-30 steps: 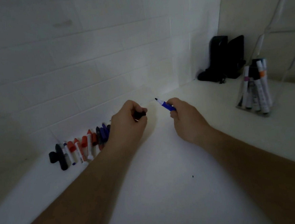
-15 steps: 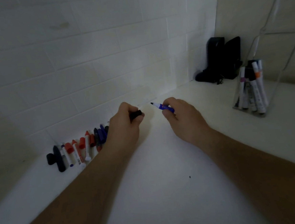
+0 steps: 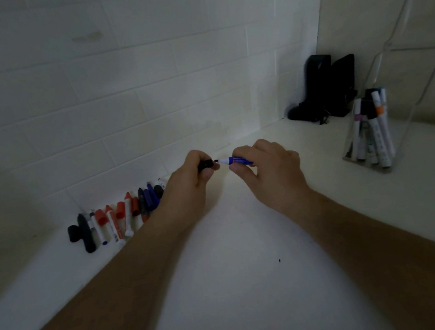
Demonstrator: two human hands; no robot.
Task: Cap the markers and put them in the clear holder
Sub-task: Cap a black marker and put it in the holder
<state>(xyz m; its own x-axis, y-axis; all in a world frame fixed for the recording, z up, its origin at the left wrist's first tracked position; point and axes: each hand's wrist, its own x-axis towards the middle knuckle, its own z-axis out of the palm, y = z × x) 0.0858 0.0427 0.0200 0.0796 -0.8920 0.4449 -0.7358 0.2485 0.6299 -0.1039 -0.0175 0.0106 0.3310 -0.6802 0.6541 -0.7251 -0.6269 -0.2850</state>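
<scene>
Left hand (image 3: pixel 191 178): fingers curled tight around a dark cap (image 3: pixel 206 164), pinched between thumb and forefinger with its open end facing right. Right hand (image 3: pixel 266 170): fingertips clenched on a blue marker (image 3: pixel 233 160), held level above the counter with its tip pointing left. The marker's tip sits at the mouth of the cap; whether it has entered cannot be told.

Clear holder (image 3: pixel 370 137): stands on the counter at far right, well apart from both hands, containing about five markers upright and leaning; the exact number is unclear through the plastic.

Loose markers and caps (image 3: pixel 116 219): a row lies along the foot of the wall, left of the left hand, partly hidden behind the left wrist. Roughly a dozen pieces are visible in black, red, white and blue; a firm count is not possible in the dim light.

Surface: a white counter (image 3: pixel 236 280), dimly lit, meeting a white tiled wall (image 3: pixel 126 81) at the back. Two black objects (image 3: pixel 327 86) stand in the corner beyond the holder
</scene>
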